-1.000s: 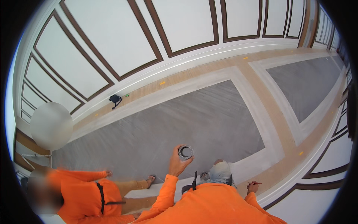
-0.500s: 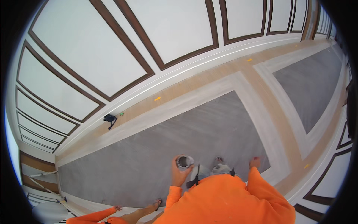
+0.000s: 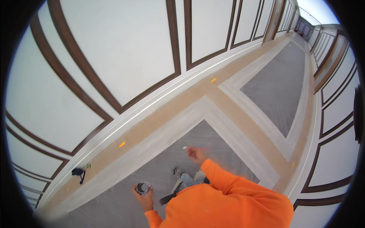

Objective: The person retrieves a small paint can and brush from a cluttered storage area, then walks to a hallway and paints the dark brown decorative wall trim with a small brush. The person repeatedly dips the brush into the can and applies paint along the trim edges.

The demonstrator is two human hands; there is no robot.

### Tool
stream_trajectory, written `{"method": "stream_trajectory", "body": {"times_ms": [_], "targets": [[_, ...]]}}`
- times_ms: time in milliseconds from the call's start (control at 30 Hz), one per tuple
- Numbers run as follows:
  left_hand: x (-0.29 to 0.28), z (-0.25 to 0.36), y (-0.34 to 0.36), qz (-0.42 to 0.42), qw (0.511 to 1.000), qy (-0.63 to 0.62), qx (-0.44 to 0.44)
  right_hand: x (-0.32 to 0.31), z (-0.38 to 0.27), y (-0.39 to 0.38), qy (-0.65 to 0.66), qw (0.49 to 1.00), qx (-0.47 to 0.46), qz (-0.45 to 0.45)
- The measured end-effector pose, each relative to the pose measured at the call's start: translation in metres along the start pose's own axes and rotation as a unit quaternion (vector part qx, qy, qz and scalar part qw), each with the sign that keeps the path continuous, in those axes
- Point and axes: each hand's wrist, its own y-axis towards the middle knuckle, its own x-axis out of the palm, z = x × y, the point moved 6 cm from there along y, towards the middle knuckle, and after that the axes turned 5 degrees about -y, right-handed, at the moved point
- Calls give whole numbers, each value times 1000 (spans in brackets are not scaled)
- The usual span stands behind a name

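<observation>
Right hand [image 3: 195,155] now farther forward, left hand [image 3: 145,200] around one container [image 3: 143,188].

Dark strapped item [image 3: 78,172] near white wall [image 3: 125,45] with brown frames [image 3: 173,38]

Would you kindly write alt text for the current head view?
A person in an orange top holds a gray open-topped container in the left hand, with the right hand, motion-blurred, out in front. Beyond are gray, pale-bordered floor sections and white walls with brown frames.
</observation>
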Motion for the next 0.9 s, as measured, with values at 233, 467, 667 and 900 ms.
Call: {"method": "stream_trajectory", "body": {"times_ms": [233, 467, 667, 900], "targets": [[29, 44, 159, -18, 999, -34, 35, 91, 26, 24, -73, 985, 146, 61], [83, 26, 263, -36, 997, -29, 54, 80, 26, 123, -69, 981, 147, 102], [122, 24, 321, 28, 998, -59, 6, 131, 19, 214, -86, 973, 209, 54], [131, 30, 386, 61, 997, -36, -7, 223, 22, 266, -185, 939, 285, -57]]}}
